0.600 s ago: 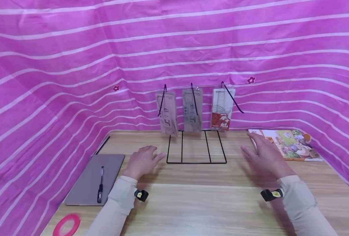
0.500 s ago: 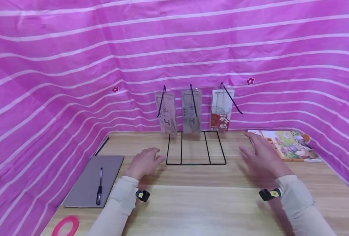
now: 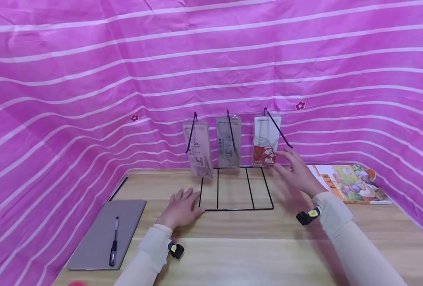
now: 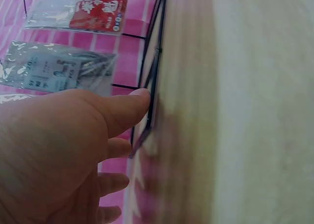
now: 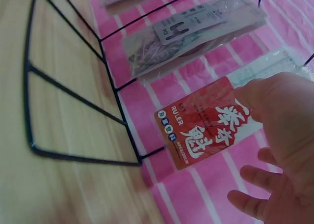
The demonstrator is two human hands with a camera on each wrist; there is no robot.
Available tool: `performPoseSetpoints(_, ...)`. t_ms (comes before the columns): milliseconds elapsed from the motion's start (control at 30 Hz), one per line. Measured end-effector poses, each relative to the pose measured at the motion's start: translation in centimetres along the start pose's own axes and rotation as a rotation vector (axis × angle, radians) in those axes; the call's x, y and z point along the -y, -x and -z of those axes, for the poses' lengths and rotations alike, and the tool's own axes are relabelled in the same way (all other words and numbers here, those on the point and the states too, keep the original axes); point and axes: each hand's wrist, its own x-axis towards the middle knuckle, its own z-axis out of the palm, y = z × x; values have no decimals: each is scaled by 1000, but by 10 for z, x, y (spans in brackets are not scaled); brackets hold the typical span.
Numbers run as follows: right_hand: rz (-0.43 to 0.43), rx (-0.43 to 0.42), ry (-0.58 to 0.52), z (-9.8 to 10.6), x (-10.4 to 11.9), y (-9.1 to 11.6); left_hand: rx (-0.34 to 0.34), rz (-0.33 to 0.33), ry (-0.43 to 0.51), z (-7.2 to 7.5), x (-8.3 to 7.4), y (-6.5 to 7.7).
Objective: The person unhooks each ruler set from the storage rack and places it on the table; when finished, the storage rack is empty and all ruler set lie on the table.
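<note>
A black wire rack [image 3: 232,209] stands on the table with three hooks. On its right hook hangs a ruler set packet [image 3: 265,135] with a red lower part. Beside that packet is my right hand [image 3: 298,172], its fingers spread; in the right wrist view the thumb overlaps the packet [image 5: 196,126], and contact is hard to tell. My left hand [image 3: 180,208] lies at the rack's front left corner, fingers apart. The left wrist view has its thumb tip against the rack's wire [image 4: 156,71]. A grey packet [image 3: 228,147] hangs on the middle hook, a pinkish packet [image 3: 201,155] on the left one.
At the left lies a grey notebook [image 3: 97,238] with a pen [image 3: 113,250] on it. A red tape roll [image 3: 76,284] is cut off at the bottom edge. An illustrated book [image 3: 358,186] lies back right. Pink striped cloth [image 3: 211,51] surrounds the wooden table [image 3: 232,254].
My right hand has moved left and up, from near the book to the ruler set packet. My left hand has come to the rack's corner. The head view has tilted up slightly.
</note>
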Motion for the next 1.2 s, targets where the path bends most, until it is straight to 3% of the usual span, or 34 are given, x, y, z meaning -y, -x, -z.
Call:
performPoseSetpoints(300, -62, -135, -129, -16, -6, -17, 1, -41, 33, -10, 0, 4)
performPoseSetpoints(600, -35, -323, -121, -19, 4, -13, -5, -53, 38, -11, -1, 2)
performPoseSetpoints(967, 24, -271, -99, 4, 12, 28, -4, -48, 28, -4, 1, -3)
performPoseSetpoints(1200, 18, -210, -90, 18, 25, 73, 3, -44, 31, -3, 3, -2)
